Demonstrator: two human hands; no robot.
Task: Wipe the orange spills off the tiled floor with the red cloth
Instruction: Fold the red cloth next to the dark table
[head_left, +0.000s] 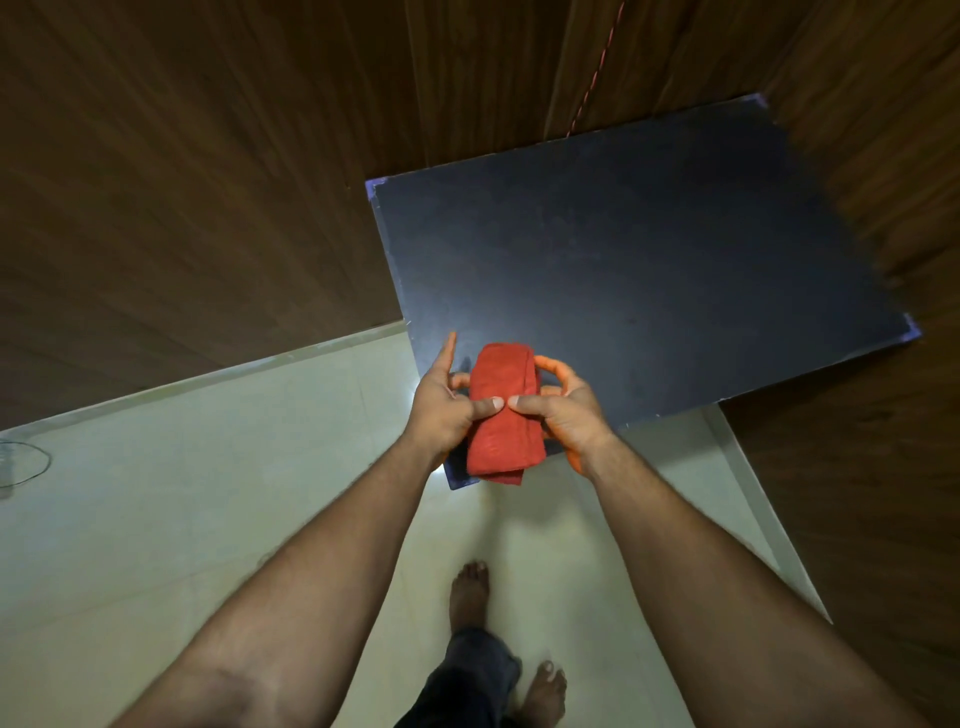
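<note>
Folded red cloth (503, 415) is held between both hands over the dark tabletop (649, 249) edge, long axis running away from the person. Left hand (444, 410) and right hand (558, 410) each pinch one side, thumbs on top, fingers curled beneath. No orange spills visible on the tiled floor (208, 499).

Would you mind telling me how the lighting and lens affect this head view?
Head view: dim overall; a small bright glare sits on the floor beside the left hand; wide-angle distortion bends the wooden panels and dark table edges; the red cloth and right hand stay sharp.
</note>
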